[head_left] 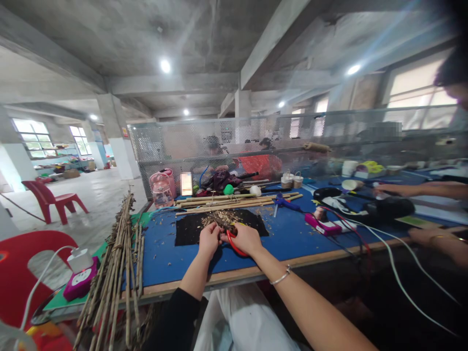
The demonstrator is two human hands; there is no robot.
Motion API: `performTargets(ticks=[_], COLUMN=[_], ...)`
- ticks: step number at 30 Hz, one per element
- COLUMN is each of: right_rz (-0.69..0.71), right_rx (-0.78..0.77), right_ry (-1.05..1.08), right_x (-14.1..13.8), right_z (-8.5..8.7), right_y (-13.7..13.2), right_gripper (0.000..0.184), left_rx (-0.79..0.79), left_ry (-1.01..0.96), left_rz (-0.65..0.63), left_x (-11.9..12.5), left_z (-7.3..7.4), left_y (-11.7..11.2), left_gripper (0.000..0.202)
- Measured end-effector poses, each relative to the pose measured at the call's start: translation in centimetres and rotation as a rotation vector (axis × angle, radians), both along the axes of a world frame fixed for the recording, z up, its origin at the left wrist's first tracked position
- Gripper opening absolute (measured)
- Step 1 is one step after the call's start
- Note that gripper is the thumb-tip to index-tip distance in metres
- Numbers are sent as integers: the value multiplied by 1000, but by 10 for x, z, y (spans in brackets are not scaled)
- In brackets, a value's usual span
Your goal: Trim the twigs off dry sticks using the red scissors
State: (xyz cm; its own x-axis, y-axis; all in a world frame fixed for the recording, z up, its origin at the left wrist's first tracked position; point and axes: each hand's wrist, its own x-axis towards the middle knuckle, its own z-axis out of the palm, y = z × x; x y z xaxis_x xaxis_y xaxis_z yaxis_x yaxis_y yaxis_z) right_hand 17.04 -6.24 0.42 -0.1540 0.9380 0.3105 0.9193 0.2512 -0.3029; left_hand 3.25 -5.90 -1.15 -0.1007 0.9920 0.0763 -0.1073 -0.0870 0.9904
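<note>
My left hand (209,239) is closed around the near end of a thin dark stick (221,223) that points away over a black mat (190,231). My right hand (245,237) grips red-handled shears (234,243), whose blades meet the stick just past my left fingers. A silver bracelet sits on my right wrist. Wood chips and shavings (219,217) lie piled on the mat beyond both hands.
A blue-topped table (168,258) carries long bamboo sticks (226,201) at the back, a bundle of dry twigs (117,273) on the left, a pink bottle (161,190), blue pliers (283,201) and a pink power strip (325,225). Another person's arms (420,189) work at right. A mesh screen (256,141) stands behind.
</note>
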Motion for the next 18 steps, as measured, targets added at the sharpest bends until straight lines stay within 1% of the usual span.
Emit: performTargets(ticks=[3,5,12,15,18], right_rz=[73,103,113,127,141], right_rx=[74,92,61,59,60], right_ry=[22,21,-8,-20,-23], right_x=[1,1,2,2,2], right_z=[-2,-3,-4,-4,-3], right_y=[2,4,5,5,5], right_gripper=[51,51,50,52,55], left_rx=[-11,-17,17,30,45], left_ry=[-18,-20,50,52,46], left_rz=[8,3,-34,-32,-21], left_x=[0,0,-2,-3,-3], left_z=[-1,-3,-12,-16,-17], left_y=[2,3,9,12,13], left_gripper=[16,16,17,17,14])
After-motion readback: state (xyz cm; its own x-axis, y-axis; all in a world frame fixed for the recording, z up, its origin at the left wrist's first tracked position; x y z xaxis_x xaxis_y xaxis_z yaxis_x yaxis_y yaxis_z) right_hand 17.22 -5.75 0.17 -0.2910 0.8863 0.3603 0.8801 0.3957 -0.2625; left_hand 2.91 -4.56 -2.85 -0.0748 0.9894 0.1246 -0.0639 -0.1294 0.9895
